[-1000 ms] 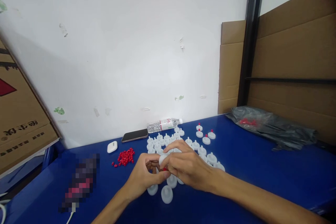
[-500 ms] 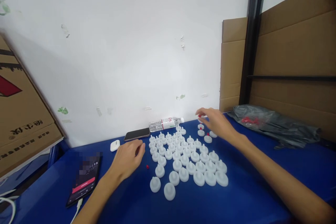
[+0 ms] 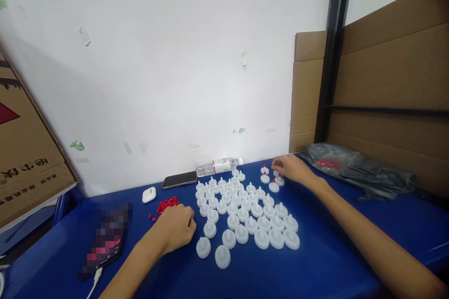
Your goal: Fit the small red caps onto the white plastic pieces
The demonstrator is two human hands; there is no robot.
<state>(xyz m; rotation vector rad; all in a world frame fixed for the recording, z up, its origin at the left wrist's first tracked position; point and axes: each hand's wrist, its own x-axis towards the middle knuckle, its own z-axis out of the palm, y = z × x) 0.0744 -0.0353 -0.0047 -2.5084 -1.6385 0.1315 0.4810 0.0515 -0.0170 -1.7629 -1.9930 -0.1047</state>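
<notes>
My left hand [image 3: 176, 227] rests on the blue table with its fingers curled closed, just left of the white caps. Whatever its fingertips may hold is hidden beneath them. Partly behind it lies a pile of small red tips [image 3: 167, 204]. Several white spouted caps [image 3: 242, 215] stand spout up in a loose group at mid-table. My right hand [image 3: 292, 168] is at the back right, its fingers closed on a white cap [image 3: 276, 174] mostly hidden by them. Beside it stand a few white caps with red tips [image 3: 274, 187] on their spouts.
A water bottle [image 3: 219, 167] lies by the wall, next to a dark phone [image 3: 179, 180] and a white earbud case [image 3: 149, 195]. Another phone [image 3: 105, 243] with a cable is at left. A grey plastic bag [image 3: 361, 173] lies at right, near cardboard [image 3: 393, 79].
My right hand has lowered a white cap from the back toward the red-tipped ones. My left hand has moved down and nearer, covering where one loose red tip lay and uncovering the red pile.
</notes>
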